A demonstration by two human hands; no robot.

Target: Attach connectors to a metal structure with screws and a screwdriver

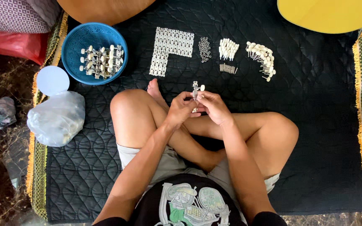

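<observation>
A black quilted mat point(315, 125) covers the floor; the person sits cross-legged at its centre. At 10 o'clock stands a blue basket point(77, 39) holding finished tuner assemblies point(101, 62). At 8 o'clock, off the person's left knee, lies a clear plastic bag point(56, 118) with a pale round lid point(52, 80) just above it. Along 12 o'clock sit flat rows of white plates point(169, 48), then a cluster of small metal rings point(205, 49), white pegs point(228, 49) with short screws point(228, 68) below them, and at 1 o'clock a curved row of knobbed posts point(263, 60).

Risk, as judged: the piece is held over the crossed legs, not over the mat's open part. A loose small part slipping from the fingertips would likely drop between the legs or roll into the quilting, caused by a light pinch on a narrow metal strip.

Left hand point(180, 109): fingers curled and pressed together, pinching the lower end of the tuner strip point(196, 91). Right hand point(214, 106): fingers closed on the same strip near its middle, thumb against it. The strip stands upright, just above both hands, at centre.
</observation>
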